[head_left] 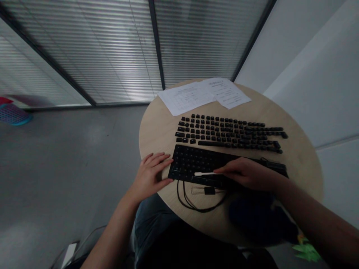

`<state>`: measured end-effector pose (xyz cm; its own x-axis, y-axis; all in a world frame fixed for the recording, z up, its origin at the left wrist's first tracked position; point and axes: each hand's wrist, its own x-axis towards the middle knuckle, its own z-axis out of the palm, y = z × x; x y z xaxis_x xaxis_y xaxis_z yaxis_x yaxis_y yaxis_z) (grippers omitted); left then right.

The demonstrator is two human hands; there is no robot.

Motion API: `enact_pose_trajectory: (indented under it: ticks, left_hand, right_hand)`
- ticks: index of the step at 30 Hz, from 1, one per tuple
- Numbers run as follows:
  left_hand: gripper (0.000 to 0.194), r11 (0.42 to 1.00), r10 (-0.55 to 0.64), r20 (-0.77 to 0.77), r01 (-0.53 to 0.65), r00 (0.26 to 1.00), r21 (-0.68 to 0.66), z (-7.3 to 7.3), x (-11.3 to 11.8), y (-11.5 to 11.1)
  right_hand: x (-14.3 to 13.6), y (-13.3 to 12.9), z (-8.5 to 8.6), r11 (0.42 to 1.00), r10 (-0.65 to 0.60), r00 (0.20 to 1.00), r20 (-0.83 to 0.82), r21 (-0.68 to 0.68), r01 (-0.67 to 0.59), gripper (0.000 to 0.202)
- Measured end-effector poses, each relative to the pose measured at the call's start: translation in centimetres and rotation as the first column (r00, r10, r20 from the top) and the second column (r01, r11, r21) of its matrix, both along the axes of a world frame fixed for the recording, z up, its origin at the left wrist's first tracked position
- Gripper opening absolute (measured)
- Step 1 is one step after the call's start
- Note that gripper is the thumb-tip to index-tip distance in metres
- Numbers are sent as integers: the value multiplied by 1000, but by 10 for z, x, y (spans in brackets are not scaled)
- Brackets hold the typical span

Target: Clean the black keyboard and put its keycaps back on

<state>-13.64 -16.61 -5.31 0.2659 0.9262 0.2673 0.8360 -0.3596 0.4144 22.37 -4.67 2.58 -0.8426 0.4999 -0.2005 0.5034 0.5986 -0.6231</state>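
Observation:
A black keyboard base with its keycaps off lies on the round wooden table. My right hand pinches a thin white swab-like stick, whose white tip is over the lower middle of the base. The fingers of my left hand are spread, with fingertips at the base's left edge. Above the base, loose black keycaps lie in rows, with the long spacebar in the bottom row.
Two printed sheets lie at the table's far edge. A black cable loops below the base, beside a black clip with wire handles. A dark blue object sits at lower right. A basket stands on the floor at left.

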Motion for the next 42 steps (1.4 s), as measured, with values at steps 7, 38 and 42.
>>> enact_pose_trajectory:
  ticks: [7, 38, 42]
  left_hand:
    - [60, 1000, 2, -2, -2, 1000, 11, 0, 1, 0]
    - [31, 991, -64, 214, 37, 975, 130, 10, 65, 46]
    - [28, 991, -80, 213, 53, 974, 127, 10, 64, 47]
  right_hand:
    - [7, 1, 4, 996, -29, 1000, 1, 81, 28, 37]
    - [-6, -16, 5, 944, -219, 975, 33, 260, 203, 38]
    - [-18, -27, 6, 911, -258, 961, 98, 357, 208, 41]
